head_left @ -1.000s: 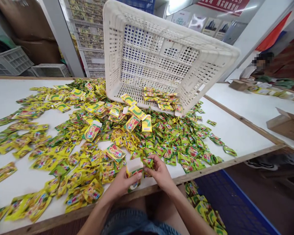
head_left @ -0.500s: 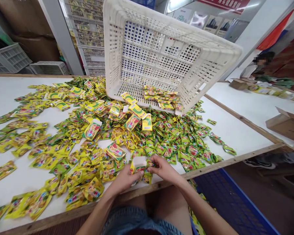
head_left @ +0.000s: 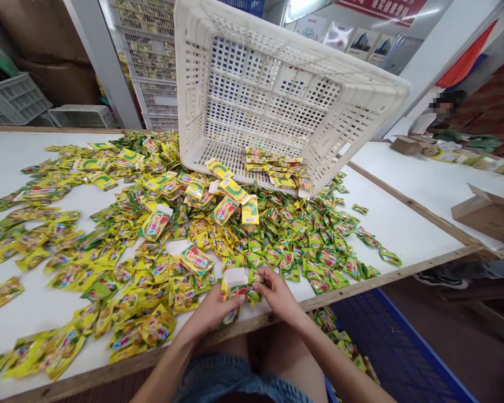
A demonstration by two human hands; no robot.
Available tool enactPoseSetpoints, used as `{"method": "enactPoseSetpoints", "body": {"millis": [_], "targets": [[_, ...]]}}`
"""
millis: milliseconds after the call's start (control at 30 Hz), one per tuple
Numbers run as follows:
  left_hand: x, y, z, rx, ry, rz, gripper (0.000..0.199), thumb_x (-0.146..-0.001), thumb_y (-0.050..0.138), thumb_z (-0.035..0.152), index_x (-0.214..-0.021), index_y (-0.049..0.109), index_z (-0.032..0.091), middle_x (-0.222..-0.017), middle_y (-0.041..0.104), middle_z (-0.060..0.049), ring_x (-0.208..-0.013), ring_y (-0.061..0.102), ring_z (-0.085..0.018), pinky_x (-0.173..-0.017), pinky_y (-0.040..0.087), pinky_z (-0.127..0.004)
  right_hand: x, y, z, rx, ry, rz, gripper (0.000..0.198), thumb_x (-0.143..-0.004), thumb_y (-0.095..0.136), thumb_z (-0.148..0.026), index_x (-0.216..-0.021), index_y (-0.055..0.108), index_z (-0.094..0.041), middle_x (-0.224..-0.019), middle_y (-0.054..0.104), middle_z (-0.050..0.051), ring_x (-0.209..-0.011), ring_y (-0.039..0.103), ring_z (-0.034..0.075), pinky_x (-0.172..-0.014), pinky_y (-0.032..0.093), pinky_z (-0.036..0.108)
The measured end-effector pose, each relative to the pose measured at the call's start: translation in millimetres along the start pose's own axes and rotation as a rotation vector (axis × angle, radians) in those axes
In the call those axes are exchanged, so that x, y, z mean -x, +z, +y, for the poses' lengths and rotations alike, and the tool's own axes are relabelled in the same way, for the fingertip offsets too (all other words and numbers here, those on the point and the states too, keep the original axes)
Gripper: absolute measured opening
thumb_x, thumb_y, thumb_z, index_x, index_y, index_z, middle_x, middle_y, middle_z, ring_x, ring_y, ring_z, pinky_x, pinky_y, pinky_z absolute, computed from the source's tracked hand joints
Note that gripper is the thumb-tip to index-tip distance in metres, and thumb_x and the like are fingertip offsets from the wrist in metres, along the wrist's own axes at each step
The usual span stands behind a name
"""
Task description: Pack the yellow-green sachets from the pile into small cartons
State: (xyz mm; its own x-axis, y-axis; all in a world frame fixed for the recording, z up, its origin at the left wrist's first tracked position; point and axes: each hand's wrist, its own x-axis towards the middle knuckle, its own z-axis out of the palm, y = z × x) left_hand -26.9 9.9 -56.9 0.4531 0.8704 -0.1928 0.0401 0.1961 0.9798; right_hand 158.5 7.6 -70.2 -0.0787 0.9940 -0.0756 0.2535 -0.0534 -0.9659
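Observation:
My left hand is closed around a small yellow carton whose white top flap stands up. Just right of it, my right hand pinches a small green candy packet beside the carton. Both hands are at the table's front edge. Under the left hand a bit of green and yellow wrapping shows; what it is I cannot tell. A closed-looking yellow carton lies just beyond the left hand. Green packets and yellow packets are heaped around and behind the hands.
A white plastic crate lies tipped toward me with several cartons inside. A wooden strip edges the white table. Below at right stands a blue crate with packets. A cardboard box and a person are farther right.
The camera view has shifted slightly. The carton in my left hand is a little more upright, and the packet in my right hand shows more clearly beside it.

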Motion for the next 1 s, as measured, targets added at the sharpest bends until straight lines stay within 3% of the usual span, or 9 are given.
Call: {"method": "enactPoseSetpoints", "body": {"millis": [133, 300, 467, 533, 633, 733, 900, 1000], "targets": [[3.2, 2.3, -0.2, -0.003, 0.02, 0.06, 0.043, -0.072, 0.063, 0.038, -0.109, 0.061, 0.014, -0.107, 0.067, -0.009, -0.096, 0.06, -0.026, -0.088, 0.045, -0.035, 3.2, 5.1, -4.2, -0.092, 0.038, 0.087, 0.023, -0.07, 0.062, -0.028, -0.089, 0.053, -0.019, -0.079, 0.06, 0.001, -0.074, 0.057, 0.017, -0.066, 0.045, 0.027], [7.9, 0.4, 7.9, 0.1, -0.008, 0.096, 0.044, -0.07, 0.066, 0.036, -0.107, 0.061, 0.013, -0.102, 0.068, -0.01, -0.094, 0.061, -0.025, -0.083, 0.045, -0.034, -1.1, -13.5, -18.1, -0.093, 0.07, -0.183, 0.021, -0.068, 0.065, -0.034, -0.074, 0.055, -0.017, -0.064, 0.055, -0.002, -0.061, 0.052, 0.014, -0.057, 0.043, 0.025], [4.4, 5.1, 17.0, 0.181, -0.083, 0.079, 0.027, -0.066, 0.068, 0.031, -0.083, 0.063, 0.011, -0.065, 0.066, -0.004, -0.063, 0.061, -0.017, -0.062, 0.046, -0.026, -6.3, -19.4, -52.8, -0.139, -0.118, 0.025, 0.02, -0.077, 0.058, -0.033, -0.09, 0.053, -0.018, -0.079, 0.058, 0.002, -0.072, 0.053, 0.016, -0.068, 0.044, 0.028], [1.5, 10.1, 18.0, 0.176, -0.084, 0.034, 0.02, -0.064, 0.068, 0.029, -0.072, 0.061, 0.012, -0.057, 0.061, 0.0, -0.053, 0.056, -0.014, -0.055, 0.043, -0.024, -5.9, -10.0, -66.3, -0.036, -0.208, 0.051, 0.013, -0.081, 0.053, -0.029, -0.089, 0.051, -0.019, -0.078, 0.056, 0.002, -0.071, 0.051, 0.016, -0.066, 0.042, 0.028], [-1.0, 14.8, 18.5, 0.181, -0.081, -0.02, 0.016, -0.065, 0.065, 0.027, -0.069, 0.057, 0.014, -0.056, 0.059, 0.001, -0.052, 0.055, -0.013, -0.053, 0.042, -0.024, -5.6, 4.5, -77.9, 0.294, -0.358, 0.072, 0.001, -0.081, 0.05, -0.02, -0.08, 0.05, -0.019, -0.077, 0.053, 0.003, -0.073, 0.048, 0.018, -0.067, 0.04, 0.03], [-0.9, 13.7, 18.7, 0.194, -0.08, -0.043, 0.017, -0.066, 0.064, 0.027, -0.071, 0.056, 0.013, -0.059, 0.058, 0.0, -0.053, 0.055, -0.013, -0.053, 0.042, -0.024, -8.1, 6.3, -81.1, 0.53, -0.454, 0.052, 0.006, -0.08, 0.048, -0.013, -0.081, 0.049, -0.019, -0.086, 0.053, 0.007, -0.084, 0.046, 0.021, -0.074, 0.039, 0.034], [-0.8, 11.2, 17.4, 0.116, -0.016, -0.033, 0.017, -0.069, 0.062, 0.029, -0.071, 0.057, 0.013, -0.058, 0.058, 0.0, -0.054, 0.054, -0.013, -0.055, 0.043, -0.025, -13.9, -6.0, -86.4, 0.653, -0.477, -0.107, 0.008, -0.08, 0.051, -0.013, -0.085, 0.049, -0.018, -0.088, 0.051, 0.007, -0.087, 0.046, 0.022, -0.078, 0.04, 0.036], [-2.3, 13.1, 19.2, 0.041, -0.012, -0.047, 0.013, -0.067, 0.062, 0.025, -0.067, 0.057, 0.013, -0.055, 0.057, 0.001, -0.052, 0.052, -0.012, -0.054, 0.042, -0.024, -15.5, -2.8, -91.5, 0.684, -0.491, -0.12, 0.009, -0.08, 0.051, -0.011, -0.085, 0.05, -0.018, -0.09, 0.05, 0.006, -0.089, 0.044, 0.022, -0.078, 0.04, 0.036]]}}
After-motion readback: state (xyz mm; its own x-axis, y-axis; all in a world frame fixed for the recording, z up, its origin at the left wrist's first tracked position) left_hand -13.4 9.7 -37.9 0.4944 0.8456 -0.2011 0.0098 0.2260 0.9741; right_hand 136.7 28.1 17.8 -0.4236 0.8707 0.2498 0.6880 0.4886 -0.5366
